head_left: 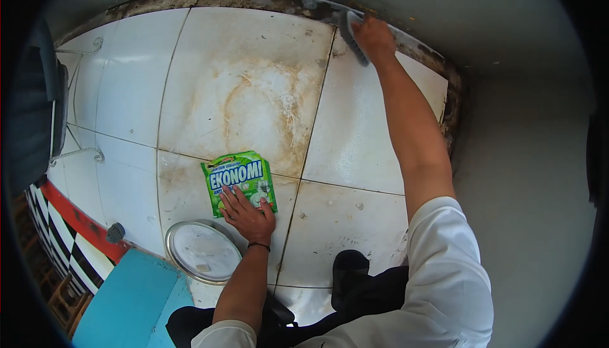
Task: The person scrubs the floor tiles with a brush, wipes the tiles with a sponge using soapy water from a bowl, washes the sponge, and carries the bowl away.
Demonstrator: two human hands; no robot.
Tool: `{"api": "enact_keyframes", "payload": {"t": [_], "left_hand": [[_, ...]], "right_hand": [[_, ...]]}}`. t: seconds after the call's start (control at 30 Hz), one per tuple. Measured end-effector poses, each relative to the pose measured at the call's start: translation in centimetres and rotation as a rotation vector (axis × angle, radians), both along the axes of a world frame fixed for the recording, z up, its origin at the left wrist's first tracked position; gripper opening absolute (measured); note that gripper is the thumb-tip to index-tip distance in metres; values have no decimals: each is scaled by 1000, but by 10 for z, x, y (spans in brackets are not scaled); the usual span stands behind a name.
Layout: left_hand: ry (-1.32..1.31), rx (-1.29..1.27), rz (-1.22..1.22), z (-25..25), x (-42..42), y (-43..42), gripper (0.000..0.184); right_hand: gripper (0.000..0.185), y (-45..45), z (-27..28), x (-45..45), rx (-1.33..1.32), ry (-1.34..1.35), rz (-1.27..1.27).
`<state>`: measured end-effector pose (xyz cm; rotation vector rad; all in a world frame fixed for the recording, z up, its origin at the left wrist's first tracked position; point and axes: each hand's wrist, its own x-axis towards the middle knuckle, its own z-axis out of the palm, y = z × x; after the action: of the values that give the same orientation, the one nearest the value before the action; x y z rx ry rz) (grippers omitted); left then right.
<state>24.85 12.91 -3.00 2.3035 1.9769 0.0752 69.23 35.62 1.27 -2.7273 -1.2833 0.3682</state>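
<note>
A grey scrubbing brush is in my right hand, its bristles against the white floor tiles near the dirty edge by the wall. My right arm reaches far forward, and its fingers are wrapped round the brush. Flat on the green EKONOMI packet lies my left hand, with its fingers spread. The packet rests on the tiled floor. Just beside my left hand is a round metal-rimmed lid or container.
A brown-stained tile lies ahead. Grey walls border the front and right. On the left are a dark object with curled white metalwork, a small grey item and a blue surface.
</note>
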Motion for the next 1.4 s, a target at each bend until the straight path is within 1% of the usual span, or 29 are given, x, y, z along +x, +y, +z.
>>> {"api": "enact_keyframes", "payload": {"t": [0.07,0.1,0.13,0.2,0.27,0.3,0.4,0.43,0.5,0.53,0.6,0.63,0.67,0.73,0.77,0.8,0.87,0.97,1.0,1.07,1.17,1.2,1.27,1.37,1.4], "left_hand": [[4,-1,-2,1,-3,2,75],[7,-9,1,2,-2,1,75],[9,-17,7,1,0,2,75],[-1,-13,11,1,3,2,75],[8,-7,6,0,-1,2,75],[13,-3,2,-1,-1,1,75],[1,2,-2,-1,-1,2,75],[-7,-2,2,0,-1,2,75],[15,-15,5,2,-1,2,75],[25,-22,12,1,-1,2,75],[8,-18,10,1,-1,4,76],[-2,-17,8,1,0,2,77],[-9,-15,3,1,0,1,77],[-17,-7,0,0,-2,1,77],[-10,-3,2,0,-3,2,76],[-8,-3,3,0,-2,1,75],[-8,0,-7,0,-2,5,75],[3,-17,9,0,-1,-1,75],[11,-25,10,1,0,-1,76],[10,-20,6,0,1,2,76],[-2,-23,3,0,-1,2,76],[-4,-28,6,0,-1,2,76],[-4,-43,16,1,-1,2,76],[-3,-33,24,-2,-2,2,78],[-5,-45,28,-1,-3,0,78]], "right_hand": [[41,2,4,-26,-1,40,19],[42,-17,2,-40,16,55,37],[42,-34,12,-55,-55,46,2],[42,-50,12,-48,-38,25,-28],[41,-27,-11,-10,55,-30,-21],[40,-7,-5,-1,21,-25,-10],[40,13,-2,-31,59,-5,55],[42,0,-8,-48,48,-29,126],[43,-42,5,-58,-39,1,71],[43,-54,10,-55,-82,16,49],[44,-54,1,-18,-5,-46,25],[44,-39,-12,4,5,-79,30],[44,-28,-11,7,23,-66,26],[43,-3,-6,-7,63,-33,23],[42,-5,-13,-27,34,-32,89],[40,-23,7,-61,14,1,92],[38,-64,20,-87,-73,46,114],[37,-69,9,-58,-60,-16,21],[37,-51,4,-45,-6,-63,-1],[37,-9,3,-32,49,-27,-104],[36,-16,2,-57,13,88,-147],[36,-36,10,-76,-52,118,-91],[39,-70,19,-105,-223,131,-69],[40,-53,27,-93,-170,52,-110],[40,-35,18,-76,-114,47,-137]]}}
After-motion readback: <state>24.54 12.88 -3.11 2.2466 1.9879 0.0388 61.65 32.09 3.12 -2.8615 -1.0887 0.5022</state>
